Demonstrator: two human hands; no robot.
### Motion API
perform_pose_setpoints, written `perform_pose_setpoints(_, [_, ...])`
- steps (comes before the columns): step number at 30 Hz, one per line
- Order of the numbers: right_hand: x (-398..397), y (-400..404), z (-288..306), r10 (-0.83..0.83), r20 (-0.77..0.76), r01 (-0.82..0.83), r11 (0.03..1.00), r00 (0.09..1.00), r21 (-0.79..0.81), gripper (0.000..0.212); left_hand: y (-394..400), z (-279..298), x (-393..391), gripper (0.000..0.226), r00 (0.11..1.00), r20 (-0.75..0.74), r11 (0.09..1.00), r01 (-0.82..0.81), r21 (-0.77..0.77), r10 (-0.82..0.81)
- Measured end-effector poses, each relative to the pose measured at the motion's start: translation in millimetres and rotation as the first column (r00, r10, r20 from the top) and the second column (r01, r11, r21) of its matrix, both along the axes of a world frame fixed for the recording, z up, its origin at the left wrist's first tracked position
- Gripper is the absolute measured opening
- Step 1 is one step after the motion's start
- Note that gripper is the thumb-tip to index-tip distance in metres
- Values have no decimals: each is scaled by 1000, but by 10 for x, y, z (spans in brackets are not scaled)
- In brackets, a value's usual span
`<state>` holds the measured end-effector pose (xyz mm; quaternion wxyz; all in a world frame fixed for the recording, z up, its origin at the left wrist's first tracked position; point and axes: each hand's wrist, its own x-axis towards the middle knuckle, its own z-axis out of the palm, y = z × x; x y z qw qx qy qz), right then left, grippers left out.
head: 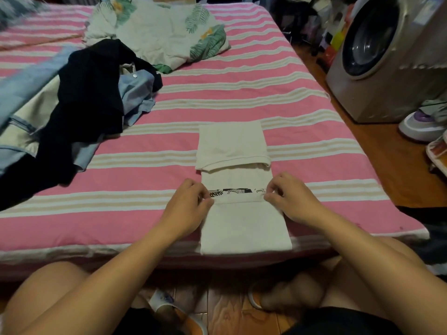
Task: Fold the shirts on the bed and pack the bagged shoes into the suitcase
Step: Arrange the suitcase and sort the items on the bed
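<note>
A white shirt (233, 146) lies folded into a narrow strip on the pink striped bed (242, 93), near its front edge. Its far end is folded back toward me, and a black print shows across the middle. The near end is turned up over the strip. My left hand (187, 204) pinches the left corner of that turned-up edge. My right hand (290, 198) pinches the right corner. A heap of unfolded clothes, black (89, 93) and light blue (136, 90), lies at the left of the bed. No suitcase or bagged shoes are in view.
A leaf-print quilt (164, 27) is bunched at the far side of the bed. A washing machine (387, 56) stands to the right on the wooden floor, with shoes (420, 124) beside it. My knees and slippers are below the bed's front edge.
</note>
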<state>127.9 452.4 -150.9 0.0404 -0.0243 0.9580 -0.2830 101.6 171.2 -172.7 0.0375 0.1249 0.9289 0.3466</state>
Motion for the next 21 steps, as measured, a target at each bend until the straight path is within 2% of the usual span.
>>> perform_pose_setpoints(2, [-54,-4,34,-58,38,60,997,998,-48,14,21,55,-56,17,994,83,996,-72,60,67])
perform_pose_setpoints(4, [-93,-32,41,-100,63,104,992,993,-74,11,56,92,-89,17,988,115,994,-104,42,99])
perform_pose_setpoints(6, [-104,-71,27,-59,78,57,998,995,25,10,107,104,-90,13,993,85,996,-79,-39,82])
perform_pose_setpoints(9, [-107,-110,23,21,144,-44,987,989,157,34,162,96,-76,23,998,66,988,9,-152,2])
perform_pose_setpoints(12, [-130,-88,74,34,133,-46,995,991,88,21,150,114,-134,17,999,39,992,33,-123,-28])
perform_pose_setpoints(15, [-202,-99,84,-18,24,18,1000,1000,6,14,127,120,-241,19,997,-69,998,-25,-54,21])
perform_pose_setpoints(16, [-242,-120,59,-31,-3,31,999,1000,33,17,142,114,-264,13,997,-71,993,-43,-110,35])
perform_pose_setpoints(18, [-275,-161,-57,-60,-45,66,988,997,140,31,159,62,-243,24,993,-114,953,-71,-296,38])
perform_pose_setpoints(20, [-194,-164,-76,-28,-211,68,980,977,187,36,126,84,-182,33,948,-294,947,19,-322,-119])
perform_pose_setpoints(21, [-123,-126,-37,71,-344,-1,980,936,199,34,62,114,-147,37,871,-398,930,156,-332,-288])
